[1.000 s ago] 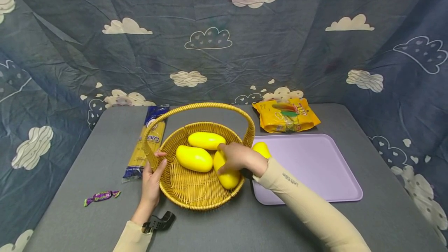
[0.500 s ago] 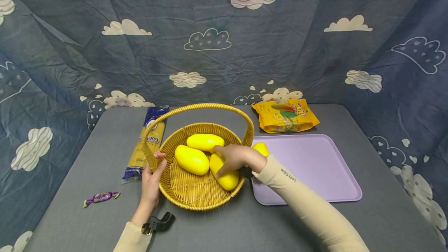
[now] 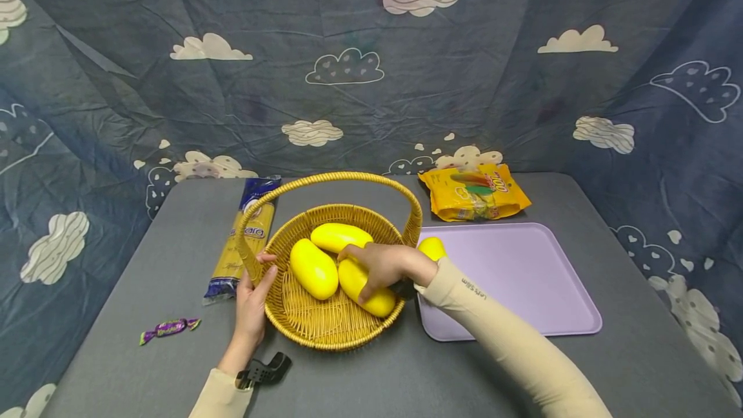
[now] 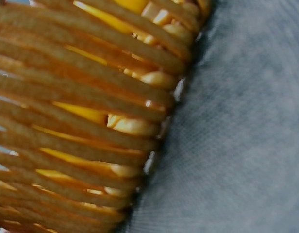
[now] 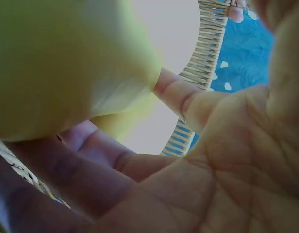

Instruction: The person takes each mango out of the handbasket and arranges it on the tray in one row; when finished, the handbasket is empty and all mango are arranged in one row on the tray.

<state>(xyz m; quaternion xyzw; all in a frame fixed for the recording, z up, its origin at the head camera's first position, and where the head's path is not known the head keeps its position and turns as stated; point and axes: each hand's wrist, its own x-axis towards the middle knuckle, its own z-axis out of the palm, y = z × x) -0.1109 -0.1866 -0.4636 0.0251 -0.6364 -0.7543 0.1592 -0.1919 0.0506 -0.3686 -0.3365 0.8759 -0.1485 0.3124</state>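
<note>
A yellow wicker basket [image 3: 316, 328] with a tall arched handle stands mid-table. My left hand [image 3: 251, 311] grips its left side at the handle's foot, thumb over the rim; the left wrist view shows only the woven wall [image 4: 86, 116] and grey cloth. Inside lie smooth yellow mangoes: one at the back [image 3: 339, 236], one at the left [image 3: 313, 271]. From above, my right hand [image 3: 386, 268] holds a third mango [image 3: 351, 278] at the basket's right, fingers curved over it. The right wrist view has this mango [image 5: 57, 63] close up against the fingers.
Right of the basket lies a lilac tray [image 3: 516, 289], with another yellow mango [image 3: 432, 248] at its left edge. Behind the tray sits a yellow packet [image 3: 476, 193]. A pasta bag [image 3: 240, 244] and a purple-wrapped candy [image 3: 169, 328] lie left of the basket.
My right hand has shifted slightly left, and its mango has moved left and turned with it. The left mango has turned to lie more steeply. My left hand stays at the basket.
</note>
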